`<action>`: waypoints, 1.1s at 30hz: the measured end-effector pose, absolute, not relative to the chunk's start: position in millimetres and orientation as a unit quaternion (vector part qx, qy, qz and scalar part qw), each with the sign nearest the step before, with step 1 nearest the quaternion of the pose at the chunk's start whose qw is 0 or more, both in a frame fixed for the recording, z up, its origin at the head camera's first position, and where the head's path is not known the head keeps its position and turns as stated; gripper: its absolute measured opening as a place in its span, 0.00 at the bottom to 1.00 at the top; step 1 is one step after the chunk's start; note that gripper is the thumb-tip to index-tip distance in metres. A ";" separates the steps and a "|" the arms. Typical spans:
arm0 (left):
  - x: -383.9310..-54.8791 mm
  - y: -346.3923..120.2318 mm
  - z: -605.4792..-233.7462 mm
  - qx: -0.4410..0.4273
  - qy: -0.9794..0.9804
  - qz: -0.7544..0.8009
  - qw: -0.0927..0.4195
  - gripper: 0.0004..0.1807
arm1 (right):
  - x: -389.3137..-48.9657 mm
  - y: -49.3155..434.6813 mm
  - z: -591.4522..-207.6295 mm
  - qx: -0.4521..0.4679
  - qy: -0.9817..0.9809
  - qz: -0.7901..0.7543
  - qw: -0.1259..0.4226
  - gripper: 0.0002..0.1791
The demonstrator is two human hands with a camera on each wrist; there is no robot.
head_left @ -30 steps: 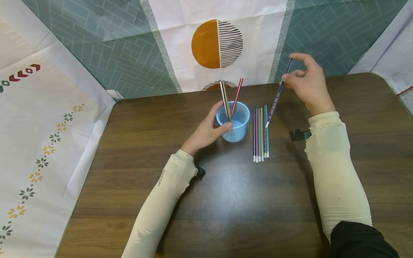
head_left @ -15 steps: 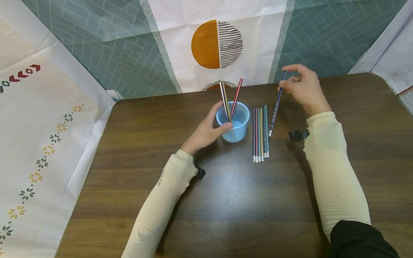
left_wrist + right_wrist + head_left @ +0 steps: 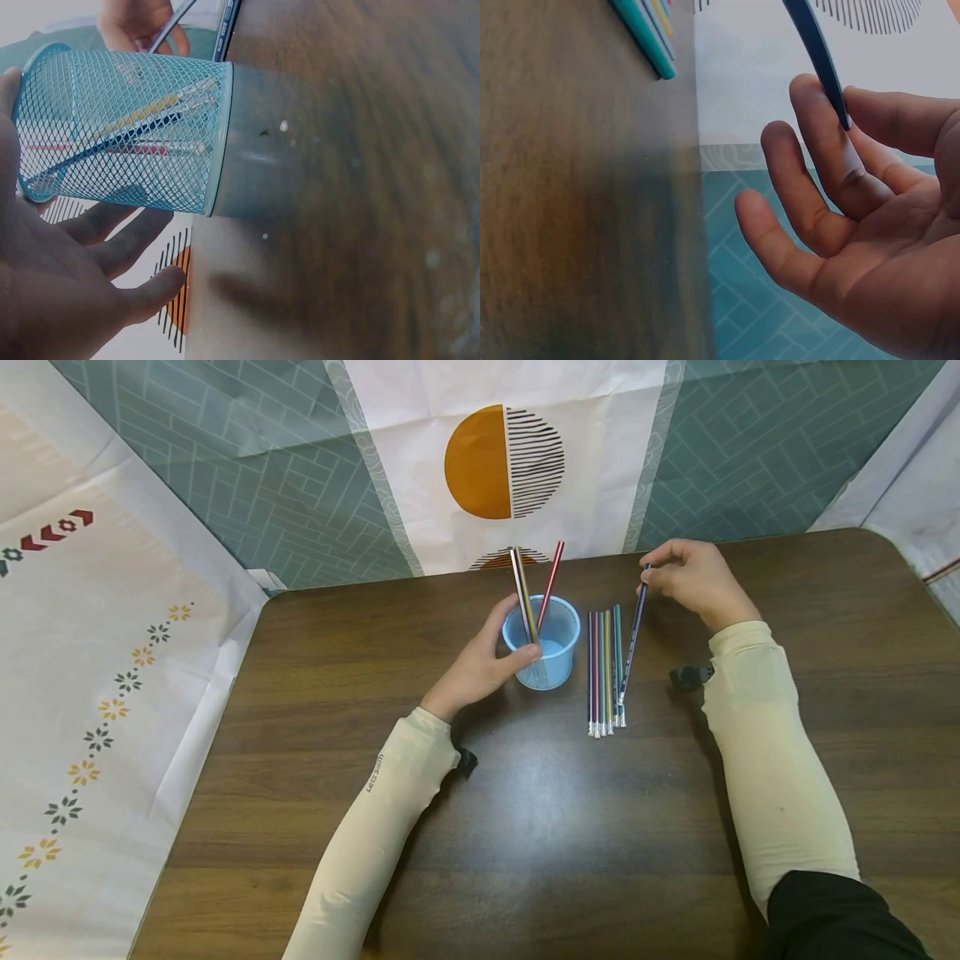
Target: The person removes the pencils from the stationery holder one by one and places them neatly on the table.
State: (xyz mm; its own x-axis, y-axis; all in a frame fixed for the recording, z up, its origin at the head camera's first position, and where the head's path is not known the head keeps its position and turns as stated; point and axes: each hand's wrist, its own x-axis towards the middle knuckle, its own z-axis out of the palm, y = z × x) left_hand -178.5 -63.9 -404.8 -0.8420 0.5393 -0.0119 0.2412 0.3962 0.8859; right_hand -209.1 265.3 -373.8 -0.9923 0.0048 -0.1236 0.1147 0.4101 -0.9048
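Note:
A light blue mesh pencil cup (image 3: pixel 562 667) stands upright near the back of the table. My left hand (image 3: pixel 483 668) holds it from the left, with the thumb at the near side of the rim. Through the mesh, several pencils (image 3: pixel 142 112) show inside, leaning. My right hand (image 3: pixel 693 583) pinches a dark blue pencil (image 3: pixel 634 635) by its upper end, between thumb and fingers. Its eraser end points down and overlaps the right edge of a row of pencils (image 3: pixel 605 672). That row lies side by side just right of the cup, erasers toward me.
The brown wooden table (image 3: pixel 525 860) ends at a back edge just behind the cup. Beyond it hangs a patterned cloth (image 3: pixel 285 485) with an orange half circle. A white flowered cloth (image 3: pixel 172 693) hangs along the left side.
My right hand has come down and a little left, toward me, with the dark blue pencil, whose eraser end is now beside the row's lower part. My left hand and the cup stay put.

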 end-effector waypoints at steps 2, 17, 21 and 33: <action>-178.5 -63.8 -404.9 0.239 0.820 0.498 0.150 0.43 | -209.7 265.9 -375.8 0.033 0.842 -0.535 0.060 0.12; -178.9 -63.7 -405.5 0.241 0.821 0.496 0.150 0.43 | -208.4 269.5 -378.0 0.030 0.867 -0.487 0.103 0.19; -179.3 -64.0 -406.0 0.242 0.821 0.494 0.152 0.42 | -209.0 267.4 -380.8 0.028 0.867 -0.483 0.122 0.19; -179.4 -63.7 -407.4 0.243 0.819 0.499 0.146 0.44 | -213.3 252.8 -392.4 0.035 0.876 -0.467 0.120 0.17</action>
State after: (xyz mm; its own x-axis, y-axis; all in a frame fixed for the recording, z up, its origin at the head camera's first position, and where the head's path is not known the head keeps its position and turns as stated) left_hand -179.4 -63.7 -407.4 -0.8389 0.5443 0.0027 0.2520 0.3839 0.8883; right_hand -213.3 252.8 -392.4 -0.9686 -0.0515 -0.2432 0.1731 0.5622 -0.8086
